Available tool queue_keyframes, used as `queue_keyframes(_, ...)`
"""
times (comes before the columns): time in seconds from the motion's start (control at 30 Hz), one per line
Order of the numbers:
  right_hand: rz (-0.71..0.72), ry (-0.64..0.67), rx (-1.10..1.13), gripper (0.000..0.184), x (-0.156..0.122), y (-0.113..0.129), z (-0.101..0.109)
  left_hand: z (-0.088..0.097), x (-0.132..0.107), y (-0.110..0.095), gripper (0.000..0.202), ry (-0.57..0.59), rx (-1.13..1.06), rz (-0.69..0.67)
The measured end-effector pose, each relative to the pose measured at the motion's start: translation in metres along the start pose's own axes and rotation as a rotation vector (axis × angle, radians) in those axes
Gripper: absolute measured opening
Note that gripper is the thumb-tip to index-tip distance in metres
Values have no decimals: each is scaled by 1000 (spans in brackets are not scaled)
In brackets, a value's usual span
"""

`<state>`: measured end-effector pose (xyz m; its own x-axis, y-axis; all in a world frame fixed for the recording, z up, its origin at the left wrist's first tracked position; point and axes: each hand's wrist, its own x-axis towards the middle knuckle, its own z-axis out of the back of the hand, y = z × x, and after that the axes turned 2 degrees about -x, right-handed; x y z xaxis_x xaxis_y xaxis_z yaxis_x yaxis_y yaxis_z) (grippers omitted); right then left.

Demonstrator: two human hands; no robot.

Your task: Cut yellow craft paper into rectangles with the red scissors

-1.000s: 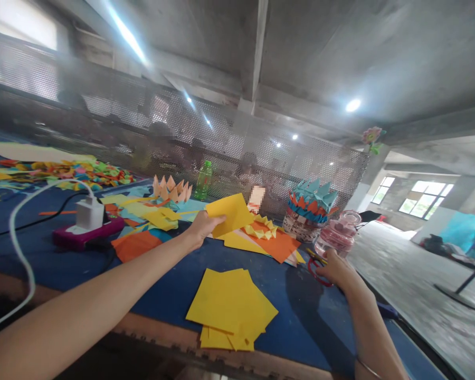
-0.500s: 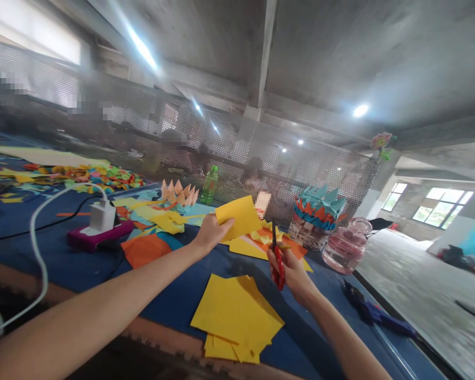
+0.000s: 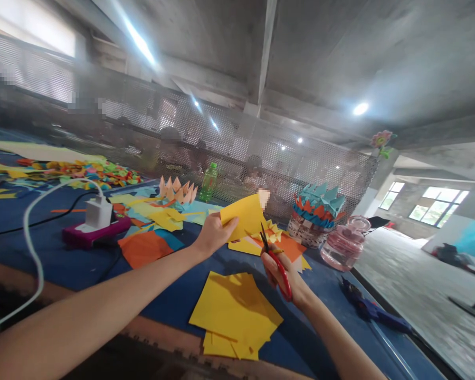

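Observation:
My left hand (image 3: 212,235) pinches a folded yellow paper sheet (image 3: 243,215) and holds it up above the blue table (image 3: 174,285). My right hand (image 3: 283,272) grips red-handled scissors (image 3: 276,260); their blades are slightly apart and point up at the lower edge of the held sheet. Below both hands lies a stack of yellow paper squares (image 3: 234,314) near the table's front edge.
A white charger on a magenta block (image 3: 93,227) with a white cable sits at left. Orange and yellow sheets (image 3: 146,245), folded paper crowns (image 3: 177,191), a decorated basket (image 3: 315,217), a pink jar (image 3: 342,245), a green bottle (image 3: 208,182) and a blue glue gun (image 3: 370,309) surround the hands. Mesh screen behind.
My right hand left the jar side, picked up the scissors and brought them to the yellow sheet. The blades now tilt toward the sheet's edge. My left hand kept the sheet raised.

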<state>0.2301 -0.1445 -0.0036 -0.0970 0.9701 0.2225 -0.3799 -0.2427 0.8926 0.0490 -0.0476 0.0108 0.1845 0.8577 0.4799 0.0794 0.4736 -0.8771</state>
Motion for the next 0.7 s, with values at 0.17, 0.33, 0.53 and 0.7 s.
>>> queue_keyframes(0.17, 44, 36, -62, 44, -1, 7, -1, -4, -2, 3, 28, 18, -54, 1)
queue_keyframes(0.33, 51, 58, -91, 44, 1, 3, -2, -7, -3, 1, 31, 36, -168, 41)
queue_keyframes(0.53, 58, 63, -101, 45, 1, 2, -1, -8, -4, -1, 29, 34, -136, 49)
queue_keyframes(0.7, 51, 68, -99, 45, 2, -2, 0, -7, -3, 2, 30, 51, -148, 46)
